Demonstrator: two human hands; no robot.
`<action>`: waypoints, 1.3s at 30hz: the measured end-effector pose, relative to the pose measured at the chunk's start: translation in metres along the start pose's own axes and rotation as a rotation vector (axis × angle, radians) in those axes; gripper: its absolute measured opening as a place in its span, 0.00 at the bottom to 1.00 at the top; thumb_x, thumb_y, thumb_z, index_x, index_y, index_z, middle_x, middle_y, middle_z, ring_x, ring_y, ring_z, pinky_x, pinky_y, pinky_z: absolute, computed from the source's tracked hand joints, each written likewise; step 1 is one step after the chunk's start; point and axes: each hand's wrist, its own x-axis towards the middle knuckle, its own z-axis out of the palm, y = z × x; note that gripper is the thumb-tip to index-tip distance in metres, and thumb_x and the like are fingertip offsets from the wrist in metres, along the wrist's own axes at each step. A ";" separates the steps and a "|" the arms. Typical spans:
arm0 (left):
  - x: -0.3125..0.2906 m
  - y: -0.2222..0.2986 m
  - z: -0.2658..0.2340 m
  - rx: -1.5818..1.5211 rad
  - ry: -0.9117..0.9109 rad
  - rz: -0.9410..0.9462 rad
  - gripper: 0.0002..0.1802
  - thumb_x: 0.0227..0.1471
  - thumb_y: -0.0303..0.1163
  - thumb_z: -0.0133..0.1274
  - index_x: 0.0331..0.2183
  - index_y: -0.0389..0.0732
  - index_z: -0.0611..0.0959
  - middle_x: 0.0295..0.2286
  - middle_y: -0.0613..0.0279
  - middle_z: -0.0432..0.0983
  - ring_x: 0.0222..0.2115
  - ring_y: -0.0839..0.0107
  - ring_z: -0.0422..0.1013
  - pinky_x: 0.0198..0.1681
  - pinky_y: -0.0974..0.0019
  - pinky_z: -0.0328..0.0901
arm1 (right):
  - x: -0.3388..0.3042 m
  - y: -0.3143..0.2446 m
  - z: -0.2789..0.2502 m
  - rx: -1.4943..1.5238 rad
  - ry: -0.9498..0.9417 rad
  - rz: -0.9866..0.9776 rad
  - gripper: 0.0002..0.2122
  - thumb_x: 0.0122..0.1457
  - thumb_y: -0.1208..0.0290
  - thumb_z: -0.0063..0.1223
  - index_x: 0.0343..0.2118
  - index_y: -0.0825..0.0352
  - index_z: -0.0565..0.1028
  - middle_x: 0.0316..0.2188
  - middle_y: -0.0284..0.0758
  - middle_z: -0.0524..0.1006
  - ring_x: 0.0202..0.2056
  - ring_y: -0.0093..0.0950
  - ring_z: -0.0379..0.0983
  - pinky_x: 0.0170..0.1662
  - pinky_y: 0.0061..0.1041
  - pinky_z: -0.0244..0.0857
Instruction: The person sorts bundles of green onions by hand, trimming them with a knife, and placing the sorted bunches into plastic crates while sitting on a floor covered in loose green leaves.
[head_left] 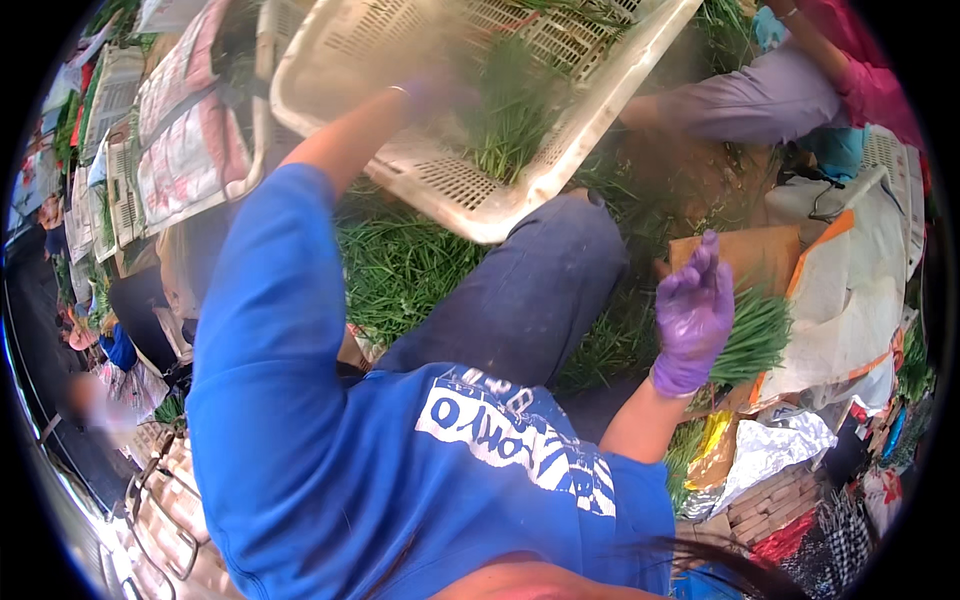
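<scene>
A long off-white plastic crate (490, 215) with slotted sides stands in front of me. My left hand (440, 95), in a purple glove, reaches over it beside a bunch of thin green stalks (508, 115) in the crate. A hazy smear covers this hand, so its fingers and any grip are hidden. To the right, my right hand (693, 318), gloved in purple too, is raised with fingers stretched upward and nothing in them. Just beside it lies another bunch of green stalks (752, 340), in front of a brown cardboard piece (740, 262).
Loose green stalks (405, 262) are heaped left of my bent knee (560, 240). A co-worker's leg (755, 100) extends in from the upper right. A white sack with orange edging (845, 295) lies at the right. Further crates (125, 195) stand at the left.
</scene>
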 end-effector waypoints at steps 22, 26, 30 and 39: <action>0.171 -0.011 0.154 0.408 0.382 -0.260 0.64 0.31 0.52 0.59 0.55 0.40 0.33 0.53 0.34 0.39 0.55 0.46 0.42 0.55 0.54 0.45 | -0.044 -0.019 -0.072 0.001 0.654 -0.239 0.13 0.59 0.68 0.35 0.45 0.65 0.65 0.28 0.29 0.72 0.25 0.20 0.66 0.33 0.25 0.64; 0.184 -0.020 0.157 0.405 0.463 -0.254 0.61 0.35 0.57 0.55 0.55 0.52 0.29 0.52 0.32 0.39 0.48 0.41 0.55 0.46 0.43 0.53 | -0.048 -0.019 -0.070 -0.033 0.675 -0.257 0.13 0.59 0.68 0.35 0.45 0.65 0.64 0.28 0.29 0.72 0.24 0.19 0.65 0.32 0.24 0.64; 0.178 -0.017 0.152 0.390 0.509 -0.240 0.61 0.35 0.51 0.57 0.55 0.50 0.31 0.50 0.34 0.49 0.46 0.45 0.59 0.45 0.49 0.58 | -0.049 -0.024 -0.069 -0.081 0.738 -0.269 0.13 0.59 0.68 0.35 0.45 0.66 0.64 0.27 0.28 0.72 0.24 0.19 0.64 0.32 0.23 0.64; 0.234 -0.115 0.090 -0.067 0.418 -0.057 0.40 0.31 0.22 0.54 0.49 0.39 0.56 0.34 0.51 0.70 0.32 0.59 0.69 0.36 0.62 0.65 | -0.050 -0.020 -0.058 -0.057 0.663 -0.290 0.13 0.58 0.69 0.38 0.45 0.65 0.66 0.27 0.28 0.72 0.23 0.19 0.65 0.32 0.22 0.65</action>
